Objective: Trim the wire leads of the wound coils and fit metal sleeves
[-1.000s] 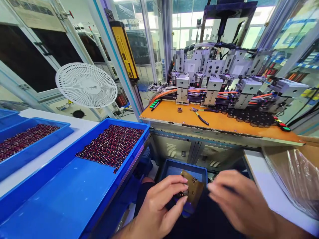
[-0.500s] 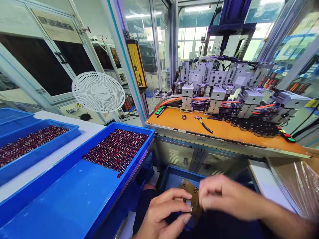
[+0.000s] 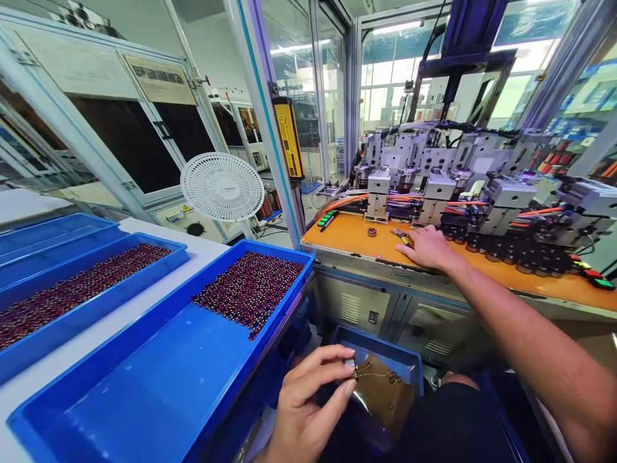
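Observation:
My left hand (image 3: 308, 399) is low in the middle of the view, its thumb and fingers pinched on a small metal part (image 3: 351, 368) at the edge of a brown plastic sheet (image 3: 385, 395) with a few small dark pieces on it. My right hand (image 3: 427, 247) is stretched out on the orange worktop (image 3: 347, 235), lying over the pliers (image 3: 402, 236) with fingers curled on them. A small ring-shaped part (image 3: 371, 231) sits on the worktop just left of that hand.
A blue tray (image 3: 159, 373) half filled with small red-and-black parts stands at left, a second one (image 3: 91, 283) behind it. A white fan (image 3: 222, 187) is behind. A machine with grey blocks and orange hoses (image 3: 482, 186) lines the worktop's back. A small blue bin (image 3: 380, 350) sits below.
My right hand left the brown sheet and reached up and forward onto the orange worktop at the pliers. My left hand stayed pinched on the small part. The view swung left and up.

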The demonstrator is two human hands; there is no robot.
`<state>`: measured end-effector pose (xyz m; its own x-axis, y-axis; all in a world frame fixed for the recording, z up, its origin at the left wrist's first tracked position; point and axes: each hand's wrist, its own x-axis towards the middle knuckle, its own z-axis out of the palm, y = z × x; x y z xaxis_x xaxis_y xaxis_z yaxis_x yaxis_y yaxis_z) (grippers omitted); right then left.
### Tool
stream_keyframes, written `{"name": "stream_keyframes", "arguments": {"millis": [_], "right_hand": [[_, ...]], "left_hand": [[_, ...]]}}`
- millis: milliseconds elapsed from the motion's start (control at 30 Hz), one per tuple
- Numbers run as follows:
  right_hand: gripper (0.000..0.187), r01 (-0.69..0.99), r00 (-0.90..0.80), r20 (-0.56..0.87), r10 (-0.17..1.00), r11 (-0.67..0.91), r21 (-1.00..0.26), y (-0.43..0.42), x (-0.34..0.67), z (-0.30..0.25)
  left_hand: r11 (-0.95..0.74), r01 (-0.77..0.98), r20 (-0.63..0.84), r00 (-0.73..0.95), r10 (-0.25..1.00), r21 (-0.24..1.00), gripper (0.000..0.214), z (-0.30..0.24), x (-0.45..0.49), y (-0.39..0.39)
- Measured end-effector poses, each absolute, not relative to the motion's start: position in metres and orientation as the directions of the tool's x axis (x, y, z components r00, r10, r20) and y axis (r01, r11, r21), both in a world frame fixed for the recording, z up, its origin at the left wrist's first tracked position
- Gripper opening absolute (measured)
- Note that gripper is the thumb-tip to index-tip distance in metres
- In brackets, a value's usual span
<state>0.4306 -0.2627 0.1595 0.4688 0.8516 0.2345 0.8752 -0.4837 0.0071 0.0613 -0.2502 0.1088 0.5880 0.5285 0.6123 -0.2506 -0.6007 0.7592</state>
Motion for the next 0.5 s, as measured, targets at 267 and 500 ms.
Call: {"name": "stream_keyframes", "arguments": {"millis": [267, 500], "right_hand": [[0.053, 0.931, 0.349, 0.206, 0.914, -0.364, 0.038, -0.320, 0.416, 0.157], [0.061, 0.924, 0.312, 0.339, 0.887, -0.200, -0.327, -0.408, 0.313, 0.098]], "left_hand": [[-0.516, -0.250, 0.556, 0.569, 0.606, 0.819, 0.027, 0.105, 0.065, -0.249], [-0.509, -0.279, 0.566, 0.575, 0.590, 0.814, 0.029, 0.105, 0.069, -0.251]]}}
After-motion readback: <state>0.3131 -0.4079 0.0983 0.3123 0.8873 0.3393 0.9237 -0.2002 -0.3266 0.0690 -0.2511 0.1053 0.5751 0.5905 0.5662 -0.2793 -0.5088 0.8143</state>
